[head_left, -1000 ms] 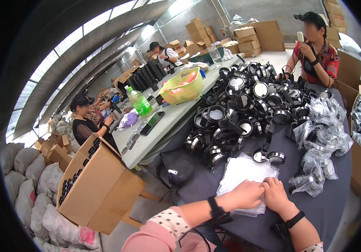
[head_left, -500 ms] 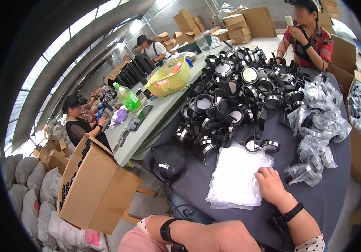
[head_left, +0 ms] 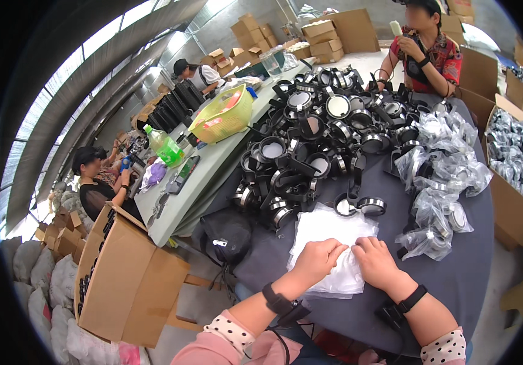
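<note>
A stack of clear, whitish plastic bags [head_left: 334, 228] lies on the dark-covered table in front of me. My left hand [head_left: 317, 263] rests on it from the left, its fingers pinched together at the top bag's edge. Close beside it, my right hand [head_left: 383, 263] also pinches this edge, so the two sets of fingertips nearly touch. Just beyond the bags sit two round black-and-silver parts [head_left: 371, 205]. Behind them rises a big pile of similar round parts with black handles [head_left: 310, 131]. To the right, several parts are wrapped in clear bags [head_left: 434, 210].
A black pouch [head_left: 228, 234] lies left of the bags. Further left are a pale green table [head_left: 179, 210] with a yellow basket [head_left: 222, 121] and green bottle [head_left: 165, 148], and a cardboard box [head_left: 130, 280]. A co-worker [head_left: 428, 55] sits across; an open box of bagged parts [head_left: 516, 164] stands right.
My left hand has come up from the lower edge onto the bag stack. My right hand has closed its fingers at the top bag. The whole view has shifted slightly.
</note>
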Demonstrator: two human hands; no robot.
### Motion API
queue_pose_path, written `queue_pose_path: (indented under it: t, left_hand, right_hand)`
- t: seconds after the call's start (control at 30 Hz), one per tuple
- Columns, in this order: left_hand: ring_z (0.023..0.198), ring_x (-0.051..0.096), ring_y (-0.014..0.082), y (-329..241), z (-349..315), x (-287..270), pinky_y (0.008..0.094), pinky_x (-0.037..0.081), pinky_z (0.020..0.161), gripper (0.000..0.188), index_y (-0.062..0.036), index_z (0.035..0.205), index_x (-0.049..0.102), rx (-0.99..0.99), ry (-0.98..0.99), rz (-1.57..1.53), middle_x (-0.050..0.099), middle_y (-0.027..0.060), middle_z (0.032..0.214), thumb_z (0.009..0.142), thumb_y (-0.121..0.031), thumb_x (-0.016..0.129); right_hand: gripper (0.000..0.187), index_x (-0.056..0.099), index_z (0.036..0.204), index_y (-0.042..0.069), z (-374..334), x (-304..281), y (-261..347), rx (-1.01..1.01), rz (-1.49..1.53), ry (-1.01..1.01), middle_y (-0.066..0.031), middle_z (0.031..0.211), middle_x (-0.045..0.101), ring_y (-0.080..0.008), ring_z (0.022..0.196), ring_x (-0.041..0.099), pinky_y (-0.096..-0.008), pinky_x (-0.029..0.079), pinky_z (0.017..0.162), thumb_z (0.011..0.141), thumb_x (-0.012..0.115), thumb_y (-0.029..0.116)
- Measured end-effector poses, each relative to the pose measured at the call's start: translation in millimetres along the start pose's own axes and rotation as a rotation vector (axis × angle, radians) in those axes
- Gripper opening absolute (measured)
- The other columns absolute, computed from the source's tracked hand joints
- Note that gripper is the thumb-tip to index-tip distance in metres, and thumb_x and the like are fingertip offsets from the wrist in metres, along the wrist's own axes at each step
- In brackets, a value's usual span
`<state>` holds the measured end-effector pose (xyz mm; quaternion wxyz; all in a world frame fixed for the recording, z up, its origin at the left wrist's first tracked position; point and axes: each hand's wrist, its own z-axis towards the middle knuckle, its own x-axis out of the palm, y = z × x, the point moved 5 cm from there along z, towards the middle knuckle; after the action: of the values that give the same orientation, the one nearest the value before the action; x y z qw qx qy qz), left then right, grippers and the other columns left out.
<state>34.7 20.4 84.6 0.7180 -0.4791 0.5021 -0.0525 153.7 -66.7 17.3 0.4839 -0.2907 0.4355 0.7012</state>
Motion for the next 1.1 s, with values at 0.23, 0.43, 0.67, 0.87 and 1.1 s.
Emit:
queue_pose_path:
  t: [0.23,0.43,0.67,0.87,1.1]
  left_hand:
    - [0.058,0.063,0.0272,38.4,16.8,38.6,0.0330,0.052,0.058,0.013,0.0023,0.099,0.064,0.580,-0.358,0.084,0.067,0.0141,0.081,0.091,-0.007,0.060]
    - [0.059,0.062,0.0188,68.2,17.7,45.3,0.0309,0.049,0.055,0.011,0.0022,0.093,0.064,0.088,-0.209,-0.313,0.066,0.0130,0.076,0.092,-0.009,0.061]
    - [0.062,0.058,0.0320,65.2,16.8,49.9,0.0374,0.048,0.059,0.012,-0.0002,0.086,0.065,0.270,-0.319,-0.064,0.065,0.0163,0.075,0.089,-0.012,0.064]
    - [0.080,0.063,0.0296,51.0,17.2,47.9,0.0358,0.050,0.069,0.014,-0.0029,0.092,0.067,0.394,-0.251,-0.104,0.062,0.0125,0.095,0.082,-0.012,0.070]
    - [0.092,0.059,0.0289,39.3,12.0,46.6,0.0378,0.050,0.080,0.020,-0.0061,0.093,0.067,0.445,-0.159,0.128,0.061,0.0094,0.098,0.078,-0.016,0.074]
  right_hand:
    - [0.023,0.061,0.101,0.004,1.7,-3.1,2.2,0.038,-0.005,0.042,-0.0099,0.110,0.058,-0.0260,0.106,0.053,-0.0374,0.041,0.084,0.079,0.054,0.006]
    - [0.020,0.061,0.095,0.002,22.0,-15.3,-10.3,0.153,0.224,-0.045,-0.0125,0.094,0.061,-0.0335,0.088,0.062,-0.0422,0.052,0.076,0.076,0.065,0.008]
    - [0.020,0.060,0.089,0.005,116.7,-18.3,-29.7,0.121,-0.328,-0.283,-0.0080,0.091,0.062,-0.0251,0.090,0.058,-0.0399,0.041,0.081,0.071,0.067,0.011]
    - [0.021,0.061,0.092,0.005,110.4,-31.8,-36.4,0.149,-0.403,-0.102,-0.0072,0.085,0.064,-0.0266,0.092,0.057,-0.0428,0.038,0.088,0.072,0.059,0.000]
    - [0.025,0.059,0.095,0.006,11.0,-124.7,38.8,-0.008,-0.185,-0.007,-0.0079,0.092,0.057,-0.0282,0.098,0.053,-0.0376,0.043,0.079,0.070,0.060,0.003]
